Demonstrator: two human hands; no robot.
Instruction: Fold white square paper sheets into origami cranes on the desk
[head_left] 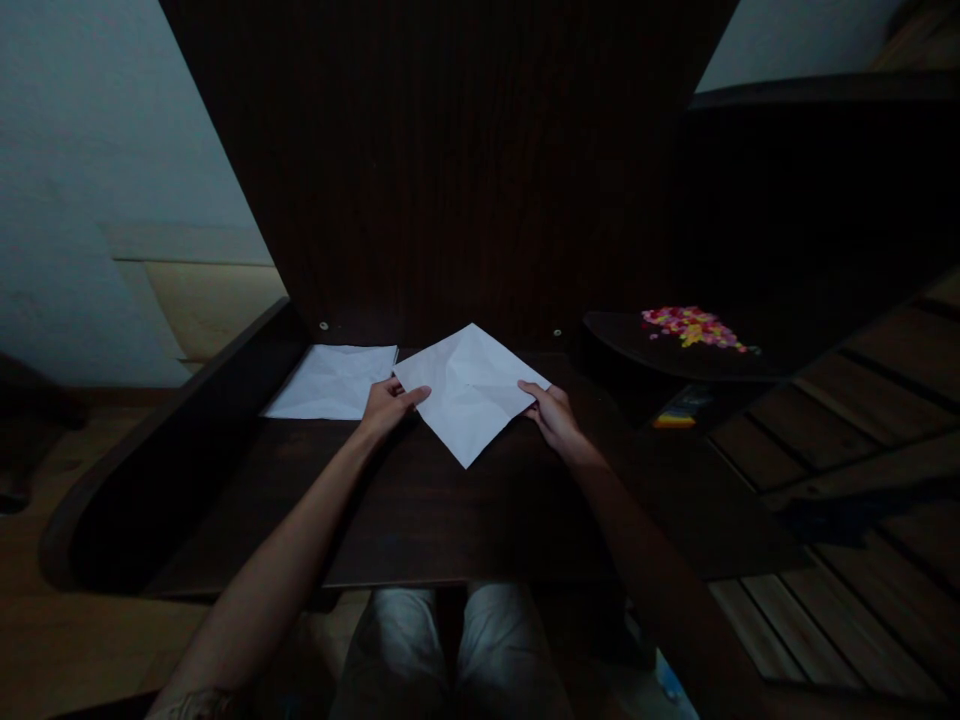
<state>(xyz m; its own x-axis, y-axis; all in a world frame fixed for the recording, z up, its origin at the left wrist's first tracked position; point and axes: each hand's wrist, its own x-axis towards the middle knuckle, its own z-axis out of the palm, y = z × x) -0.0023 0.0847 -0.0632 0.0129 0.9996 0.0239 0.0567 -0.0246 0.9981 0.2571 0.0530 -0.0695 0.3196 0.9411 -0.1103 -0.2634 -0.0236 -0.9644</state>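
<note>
Between both hands is a square sheet of white paper [469, 400], turned so that one corner points toward me. Faint crease lines cross its middle. My left hand [390, 405] pinches the left corner, thumb on top and fingers underneath. At the right corner, my right hand [553, 412] grips in the same way, its thumb on the upper face. Just left of my left hand lies a stack of creased white paper sheets [330, 382] on the dark wooden desk [450, 530].
A tall dark panel [465, 170] rises behind the desk, and a raised side board [150, 470] borders its left. On a small shelf [611, 335] at right sits a heap of small pink, red and yellow pieces [694, 328]. Wooden slats [885, 370] stand farther right.
</note>
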